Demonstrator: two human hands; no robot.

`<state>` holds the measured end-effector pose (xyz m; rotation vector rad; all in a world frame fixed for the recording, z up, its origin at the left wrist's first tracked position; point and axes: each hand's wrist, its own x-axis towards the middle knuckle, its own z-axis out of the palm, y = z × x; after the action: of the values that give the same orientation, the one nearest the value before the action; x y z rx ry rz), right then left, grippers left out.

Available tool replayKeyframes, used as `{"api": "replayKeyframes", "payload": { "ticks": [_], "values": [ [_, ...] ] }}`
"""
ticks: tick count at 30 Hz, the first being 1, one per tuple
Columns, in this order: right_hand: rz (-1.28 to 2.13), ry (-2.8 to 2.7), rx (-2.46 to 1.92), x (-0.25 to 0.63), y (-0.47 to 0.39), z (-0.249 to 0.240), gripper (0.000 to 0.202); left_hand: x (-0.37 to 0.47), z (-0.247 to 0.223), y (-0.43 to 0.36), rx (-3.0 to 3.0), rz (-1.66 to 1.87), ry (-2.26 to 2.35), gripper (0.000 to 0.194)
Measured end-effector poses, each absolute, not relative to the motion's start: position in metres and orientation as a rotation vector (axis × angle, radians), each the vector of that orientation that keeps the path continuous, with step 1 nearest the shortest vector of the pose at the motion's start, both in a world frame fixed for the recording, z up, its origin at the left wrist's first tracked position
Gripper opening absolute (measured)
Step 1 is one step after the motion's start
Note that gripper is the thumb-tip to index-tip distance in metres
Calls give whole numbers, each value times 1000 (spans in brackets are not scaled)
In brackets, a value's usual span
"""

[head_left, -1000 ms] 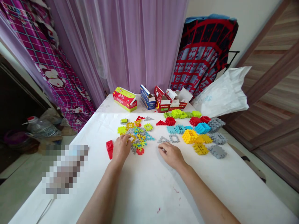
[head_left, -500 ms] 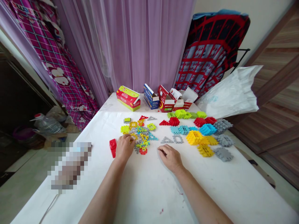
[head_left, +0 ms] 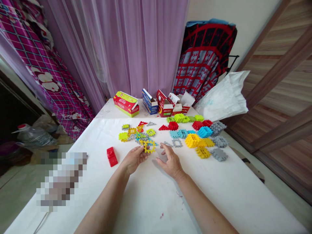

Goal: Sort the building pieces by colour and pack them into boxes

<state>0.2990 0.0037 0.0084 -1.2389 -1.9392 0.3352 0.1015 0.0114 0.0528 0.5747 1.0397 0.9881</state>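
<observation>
My left hand (head_left: 135, 158) grips a yellow toothed piece (head_left: 149, 146) with an open centre, raised in front of the mixed pile of coloured pieces (head_left: 139, 133). To the right of that piece, my right hand (head_left: 171, 162) is held with its thumb and fingers apart and nothing between them. Just beyond it lie a grey triangle (head_left: 167, 143) and a grey open frame (head_left: 177, 143). Sorted stacks stand farther right: yellow (head_left: 192, 140), blue (head_left: 204, 131), grey (head_left: 219, 155), red (head_left: 173, 125) and green (head_left: 179, 117).
A red plastic object (head_left: 112, 156) lies left of my left hand. Along the back of the white table (head_left: 146, 201) stand a red-green box (head_left: 126, 104), a blue box (head_left: 149, 102) and open red boxes (head_left: 164, 104). A white bag (head_left: 223, 99) is at the back right.
My left hand has come back from the pile and now holds up the yellow piece. My right hand has opened its fingers. The whole view has shifted slightly.
</observation>
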Motion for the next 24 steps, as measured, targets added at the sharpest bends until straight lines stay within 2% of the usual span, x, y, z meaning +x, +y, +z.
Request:
{"api": "replayKeyframes", "payload": {
  "ticks": [4, 10, 17, 22, 24],
  "values": [
    [351, -1966, -1241, 300, 2, 11, 63, 111, 50, 8, 648, 904, 1088, 17],
    [307, -2058, -1241, 309, 4, 7, 40, 121, 38, 5, 1042, 812, 1309, 23],
    [216, -1910, -1574, 335, 9, 7, 33, 116, 32, 4, 1611, 865, 1683, 23],
    [336, -2166, -1256, 329, 4, 20, 29, 95, 40, 12, 1598, 1004, 1830, 24],
    [410, -2329, -1116, 324, 2, 27, 38, 83, 42, 17, 1551, 1078, 1923, 24]
  ]
}}
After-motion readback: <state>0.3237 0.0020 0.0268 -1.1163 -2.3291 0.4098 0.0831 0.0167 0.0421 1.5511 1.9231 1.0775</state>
